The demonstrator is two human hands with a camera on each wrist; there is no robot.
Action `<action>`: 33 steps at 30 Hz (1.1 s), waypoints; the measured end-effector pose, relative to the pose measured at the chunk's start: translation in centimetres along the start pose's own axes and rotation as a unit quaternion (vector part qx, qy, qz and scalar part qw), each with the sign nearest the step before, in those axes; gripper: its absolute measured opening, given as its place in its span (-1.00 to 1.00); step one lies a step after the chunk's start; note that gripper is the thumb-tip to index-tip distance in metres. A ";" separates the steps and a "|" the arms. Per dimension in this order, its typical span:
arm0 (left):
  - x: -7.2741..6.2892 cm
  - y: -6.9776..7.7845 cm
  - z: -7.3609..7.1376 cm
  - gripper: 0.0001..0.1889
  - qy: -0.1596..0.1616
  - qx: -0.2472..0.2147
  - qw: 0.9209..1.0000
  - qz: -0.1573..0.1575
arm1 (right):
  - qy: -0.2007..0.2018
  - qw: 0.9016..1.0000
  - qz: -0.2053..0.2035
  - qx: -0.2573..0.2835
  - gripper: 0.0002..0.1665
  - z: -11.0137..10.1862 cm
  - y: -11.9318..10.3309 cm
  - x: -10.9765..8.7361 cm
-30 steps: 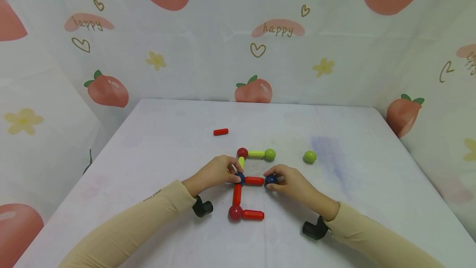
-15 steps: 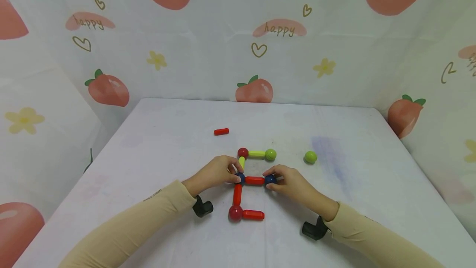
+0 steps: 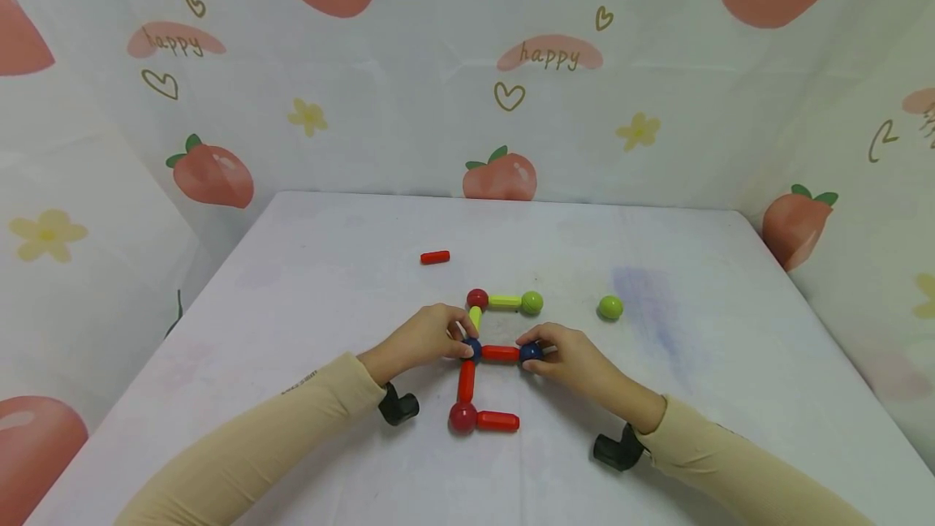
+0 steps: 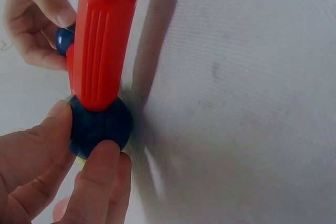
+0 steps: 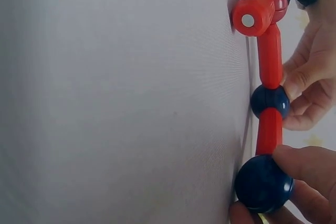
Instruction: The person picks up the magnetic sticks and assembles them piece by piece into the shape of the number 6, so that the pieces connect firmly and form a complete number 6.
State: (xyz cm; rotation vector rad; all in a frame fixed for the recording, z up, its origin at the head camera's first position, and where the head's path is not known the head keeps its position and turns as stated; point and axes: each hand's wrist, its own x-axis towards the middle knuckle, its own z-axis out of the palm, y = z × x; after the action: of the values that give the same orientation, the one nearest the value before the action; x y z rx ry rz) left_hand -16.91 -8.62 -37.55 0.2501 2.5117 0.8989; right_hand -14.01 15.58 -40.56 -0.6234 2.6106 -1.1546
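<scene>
My left hand [image 3: 427, 337] pinches a blue ball [image 4: 100, 127] at the middle joint of a ball-and-rod figure. With thumb and fingers, my right hand [image 3: 573, 355] holds a second blue ball [image 5: 262, 184] against the right end of a red rod [image 3: 500, 353] that joins both blue balls. Nearer me, another red rod [image 3: 466, 382] runs to a red ball [image 3: 463, 418], from which a red rod [image 3: 498, 421] points right with a bare end. Away from me, a yellow-green rod [image 3: 476, 319] leads to a red ball [image 3: 477, 299], then a yellow-green rod [image 3: 505, 301] and green ball [image 3: 532, 303].
A loose green ball [image 3: 610, 307] lies right of the figure, and a loose red rod [image 3: 435, 257] lies behind it. All rest on a white-covered table [image 3: 329, 250]. A printed cloth [image 3: 409, 71] hangs at the back and sides.
The right blue ball has shifted slightly left, closing a small gap to the red rod's end. My left hand keeps its place.
</scene>
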 end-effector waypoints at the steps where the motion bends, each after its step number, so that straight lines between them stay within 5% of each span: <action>1: 0.0 0.0 0.0 -0.80 0.001 0.001 1.000 0.000 | 0.000 1.000 -0.002 0.000 -0.66 0.0 0.0 0.0; 33: -0.2 0.1 -0.1 -0.81 -0.003 -0.004 1.000 0.013 | 0.005 1.000 0.005 -0.006 -0.67 0.0 -0.2 -0.1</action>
State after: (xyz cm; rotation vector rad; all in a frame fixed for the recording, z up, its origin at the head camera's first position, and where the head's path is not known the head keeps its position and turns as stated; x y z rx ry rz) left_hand -16.73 -8.69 -37.39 0.2824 2.5038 0.9178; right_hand -13.87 15.53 -40.39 -0.6076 2.6279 -1.1442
